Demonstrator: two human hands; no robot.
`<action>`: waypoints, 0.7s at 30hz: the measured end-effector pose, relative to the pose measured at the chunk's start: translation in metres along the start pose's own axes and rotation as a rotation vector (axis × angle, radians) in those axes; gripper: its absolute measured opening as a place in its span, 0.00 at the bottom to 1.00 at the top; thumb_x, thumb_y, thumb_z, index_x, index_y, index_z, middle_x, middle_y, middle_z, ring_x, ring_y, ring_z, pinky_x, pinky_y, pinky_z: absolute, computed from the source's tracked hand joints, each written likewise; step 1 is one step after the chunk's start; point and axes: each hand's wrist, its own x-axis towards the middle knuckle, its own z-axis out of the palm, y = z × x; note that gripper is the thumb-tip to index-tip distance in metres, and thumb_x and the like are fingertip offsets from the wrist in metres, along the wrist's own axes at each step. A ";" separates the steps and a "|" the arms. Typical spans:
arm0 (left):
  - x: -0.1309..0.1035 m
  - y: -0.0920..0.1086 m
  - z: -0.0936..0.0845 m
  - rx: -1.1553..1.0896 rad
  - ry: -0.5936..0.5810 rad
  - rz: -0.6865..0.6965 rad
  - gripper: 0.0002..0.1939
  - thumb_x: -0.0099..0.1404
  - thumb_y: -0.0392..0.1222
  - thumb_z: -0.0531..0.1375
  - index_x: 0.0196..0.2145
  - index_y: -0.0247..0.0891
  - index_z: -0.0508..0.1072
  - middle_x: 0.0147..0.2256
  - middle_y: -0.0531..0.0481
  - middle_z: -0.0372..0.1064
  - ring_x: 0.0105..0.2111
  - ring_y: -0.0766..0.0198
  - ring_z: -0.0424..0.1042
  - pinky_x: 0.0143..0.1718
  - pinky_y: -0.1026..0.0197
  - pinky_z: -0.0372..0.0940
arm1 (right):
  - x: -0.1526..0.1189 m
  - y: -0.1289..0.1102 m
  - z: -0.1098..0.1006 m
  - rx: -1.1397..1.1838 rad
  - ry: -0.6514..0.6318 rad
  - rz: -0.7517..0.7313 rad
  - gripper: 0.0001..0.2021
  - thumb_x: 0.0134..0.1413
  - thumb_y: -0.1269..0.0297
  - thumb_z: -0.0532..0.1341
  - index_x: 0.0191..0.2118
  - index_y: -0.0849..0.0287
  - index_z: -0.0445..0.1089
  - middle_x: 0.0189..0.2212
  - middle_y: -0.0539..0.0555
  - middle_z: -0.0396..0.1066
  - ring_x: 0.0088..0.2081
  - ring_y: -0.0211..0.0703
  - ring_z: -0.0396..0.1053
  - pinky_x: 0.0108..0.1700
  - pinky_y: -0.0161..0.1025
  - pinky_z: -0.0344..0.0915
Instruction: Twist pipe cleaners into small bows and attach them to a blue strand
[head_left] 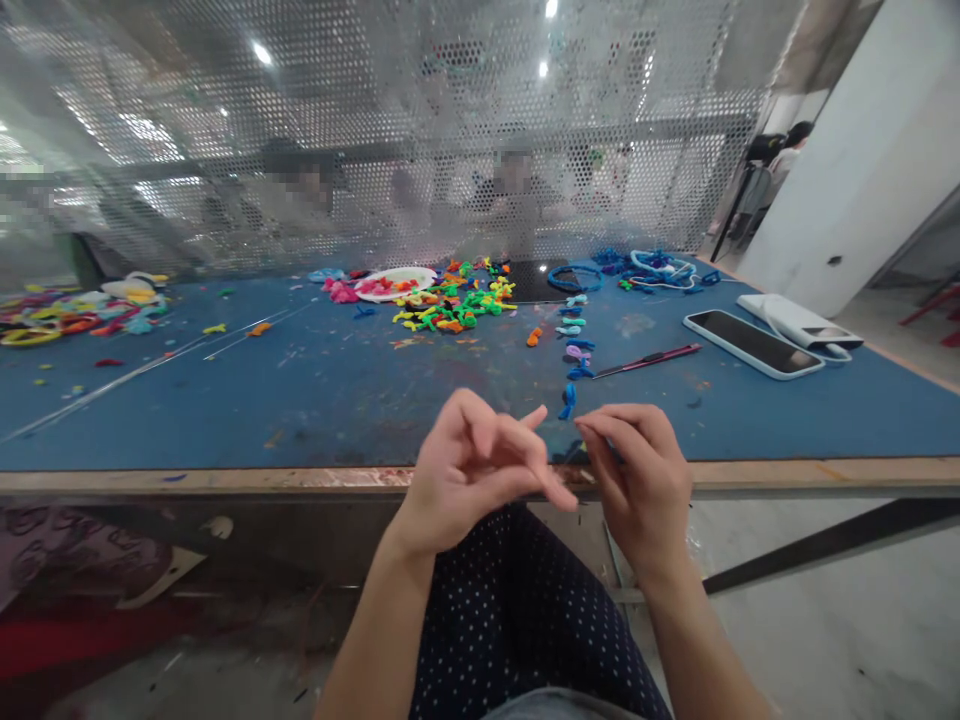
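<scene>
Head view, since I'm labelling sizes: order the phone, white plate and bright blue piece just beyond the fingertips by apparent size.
1. Phone
2. White plate
3. Bright blue piece
Distances differ, so true sizes are unsure.

Left of the pink tool point(649, 360), past the row of small twisted pieces point(578, 353) just beside its tip, a hand could slide over a broad, nearly bare stretch of blue tabletop point(322, 390); farther left and behind, the bright pile point(474, 303) blocks the way. 2 obstacles lie to its right, the phone point(752, 343) and power bank point(799, 316), but its near right leaves room. The left hand point(480, 460) and right hand point(643, 480) crowd its near side, and well behind it the perforated screen point(375, 110) bars passage.
</scene>
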 end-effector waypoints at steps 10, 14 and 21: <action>0.005 -0.015 0.023 0.168 0.342 0.136 0.17 0.63 0.30 0.59 0.26 0.40 0.53 0.31 0.56 0.72 0.42 0.58 0.77 0.64 0.42 0.44 | -0.008 -0.014 0.010 0.047 -0.031 -0.014 0.08 0.56 0.73 0.61 0.42 0.58 0.72 0.30 0.53 0.68 0.33 0.42 0.67 0.34 0.41 0.65; 0.002 -0.019 0.038 -0.151 0.369 0.050 0.19 0.61 0.30 0.61 0.25 0.40 0.52 0.30 0.55 0.71 0.44 0.56 0.76 0.63 0.43 0.51 | -0.009 -0.013 0.014 0.060 0.084 -0.028 0.13 0.54 0.76 0.62 0.45 0.57 0.69 0.30 0.52 0.71 0.31 0.41 0.68 0.34 0.40 0.65; -0.001 -0.024 0.041 -0.329 0.327 0.010 0.18 0.62 0.31 0.61 0.26 0.40 0.53 0.31 0.54 0.71 0.48 0.53 0.73 0.54 0.47 0.65 | -0.008 -0.013 0.015 0.132 0.136 -0.076 0.11 0.53 0.77 0.62 0.39 0.54 0.73 0.29 0.51 0.72 0.30 0.39 0.67 0.31 0.38 0.65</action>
